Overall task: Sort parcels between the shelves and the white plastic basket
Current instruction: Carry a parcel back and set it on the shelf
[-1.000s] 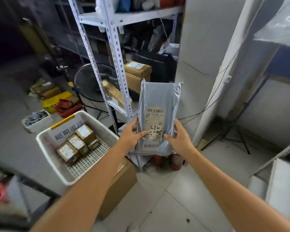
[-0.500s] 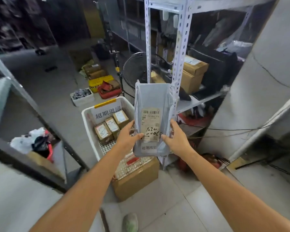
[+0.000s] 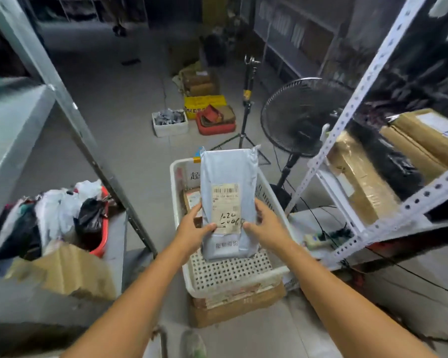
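Grey parcel (image 3: 228, 174) is centre frame, right over the white plastic basket (image 3: 230, 273). Its long axis runs up-frame, same as the basket's long side, so the drop prob. needs no turn, just a straight lower. Left hand (image 3: 192, 228) grips the left edge and right hand (image 3: 266, 225) the right, both w/ thumbs on the label side and fingers curled behind. Arms are outstretched, approx. symmetric, neither nearer. Can't tell if the bottom edge touches the basket floor. Small boxes (image 3: 192, 200) lie behind the parcel, upper part of the basket.
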### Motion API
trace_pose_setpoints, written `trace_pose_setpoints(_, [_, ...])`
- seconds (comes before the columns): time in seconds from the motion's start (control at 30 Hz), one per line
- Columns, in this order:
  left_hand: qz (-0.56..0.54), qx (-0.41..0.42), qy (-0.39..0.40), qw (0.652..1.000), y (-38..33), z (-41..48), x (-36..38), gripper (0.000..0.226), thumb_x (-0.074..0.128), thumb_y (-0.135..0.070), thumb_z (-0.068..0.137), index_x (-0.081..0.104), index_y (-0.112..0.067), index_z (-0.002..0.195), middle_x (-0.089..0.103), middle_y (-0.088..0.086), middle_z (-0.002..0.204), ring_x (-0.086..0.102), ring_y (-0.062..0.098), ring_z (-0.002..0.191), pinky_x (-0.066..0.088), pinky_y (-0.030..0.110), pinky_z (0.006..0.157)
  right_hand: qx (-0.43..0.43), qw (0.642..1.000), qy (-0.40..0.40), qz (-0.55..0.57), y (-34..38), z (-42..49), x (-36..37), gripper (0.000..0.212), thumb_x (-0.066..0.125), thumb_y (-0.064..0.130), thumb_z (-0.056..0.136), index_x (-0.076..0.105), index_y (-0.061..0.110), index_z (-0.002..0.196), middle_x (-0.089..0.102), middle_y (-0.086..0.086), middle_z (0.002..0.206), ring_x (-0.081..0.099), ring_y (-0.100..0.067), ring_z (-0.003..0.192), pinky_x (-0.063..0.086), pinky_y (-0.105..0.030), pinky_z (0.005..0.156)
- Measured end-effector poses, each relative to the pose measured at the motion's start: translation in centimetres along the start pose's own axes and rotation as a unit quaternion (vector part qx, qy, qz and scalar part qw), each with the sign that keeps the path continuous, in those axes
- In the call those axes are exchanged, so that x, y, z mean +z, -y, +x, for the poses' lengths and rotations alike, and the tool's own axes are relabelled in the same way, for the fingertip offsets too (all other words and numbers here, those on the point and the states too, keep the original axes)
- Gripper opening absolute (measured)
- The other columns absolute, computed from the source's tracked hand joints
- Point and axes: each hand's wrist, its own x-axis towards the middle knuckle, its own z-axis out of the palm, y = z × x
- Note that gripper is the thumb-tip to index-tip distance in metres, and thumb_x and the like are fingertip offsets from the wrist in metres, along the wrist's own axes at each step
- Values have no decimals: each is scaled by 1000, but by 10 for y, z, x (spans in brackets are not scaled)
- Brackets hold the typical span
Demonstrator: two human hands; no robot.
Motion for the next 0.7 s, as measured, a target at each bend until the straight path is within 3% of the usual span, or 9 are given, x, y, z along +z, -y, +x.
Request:
trace_pose_setpoints(0.07, [-9,-16,-9,1000,16,30,-15,68,69,-2,87,42,-24,145,66,-3,121,63,12,108,55,31,89,17,1000,18,-1,-4,39,19,57,64,-3,87,51,24,135,62,8,126,59,-11,114,52,-37,97])
trace_pose_setpoints(0.17, [-20,-41,-28,999,42,71,-28,63,66,1,88,44,-20,143,64,-1,124,61,15,113,53,31,92,33,998,50,-11,-16,92,42,60,64,-3,87,48,20,140,60,6,127,58,-10,113,55,-23,89])
trace_pose_setpoints(0.3, [-45,-89,-58,993,81,128,-33,63,65,3,88,42,-19,142,61,3,128,59,17,113,51,35,95,60,994,92,-10,-44,162,62,60,65,0,89,45,19,142,58,0,134,57,-20,121,51,-42,99])
trace_pose_setpoints(0.4, [-58,-119,-86,987,107,170,-30,68,65,5,87,39,-18,146,60,5,128,59,18,113,51,35,94,75,991,115,-8,-73,210,74,61,66,4,90,42,22,144,57,9,128,57,-14,116,50,-35,98])
trace_pose_setpoints(0.53, [-86,-152,-131,976,143,215,-23,70,66,2,87,40,-25,146,63,1,127,61,16,113,54,33,90,91,986,137,-10,-117,272,91,64,67,4,90,41,21,146,54,3,139,56,-17,119,49,-44,101])
trace_pose_setpoints(0.63, [-83,-170,-158,969,167,241,-16,70,65,-2,89,39,-33,146,63,-3,127,61,16,113,54,39,93,87,983,162,-11,-143,306,103,61,64,2,91,43,24,144,55,5,136,56,-19,121,50,-46,100])
trace_pose_setpoints(0.7, [-72,-180,-169,966,179,258,-11,70,64,-3,90,37,-35,146,60,-5,129,59,16,114,54,36,92,80,982,169,-7,-157,326,109,60,63,-1,89,46,23,142,57,4,135,58,-20,120,50,-46,100])
